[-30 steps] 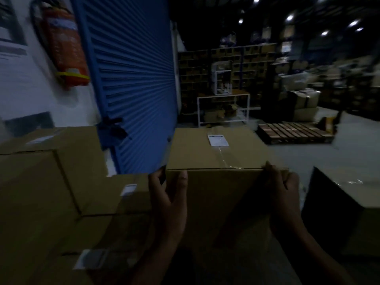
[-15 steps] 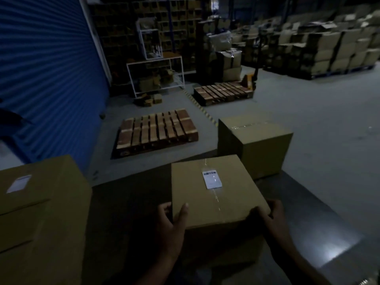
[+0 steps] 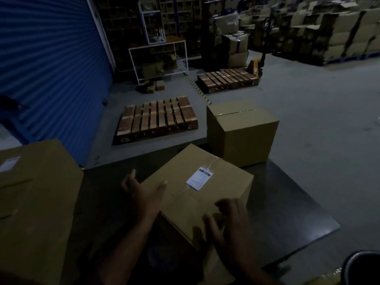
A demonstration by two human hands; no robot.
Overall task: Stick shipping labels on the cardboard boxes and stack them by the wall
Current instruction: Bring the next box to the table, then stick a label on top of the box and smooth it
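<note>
A brown cardboard box (image 3: 185, 167) with a white shipping label (image 3: 199, 178) on its taped top lies turned at an angle on a dark floor mat (image 3: 287, 212). My left hand (image 3: 141, 194) lies against the box's left side with its fingers spread and its thumb on the top edge. At the near right corner my right hand (image 3: 228, 225) rests with fingers spread, blurred. A second taped box (image 3: 242, 136), with no label visible, stands just behind. At the left is a larger box (image 3: 37, 192) carrying a label (image 3: 9, 163).
A blue roller shutter (image 3: 51, 68) fills the left wall. Two wooden pallets (image 3: 156, 120) (image 3: 228, 79) lie on the grey floor beyond, with a white rack (image 3: 158, 58) and a pallet jack (image 3: 259, 64) behind. Stacked cartons fill the far right. A dark round object (image 3: 362, 268) sits at bottom right.
The labelled box came down from chest height onto the dark mat and turned at an angle. Both hands loosened from gripping its sides, fingers now spread.
</note>
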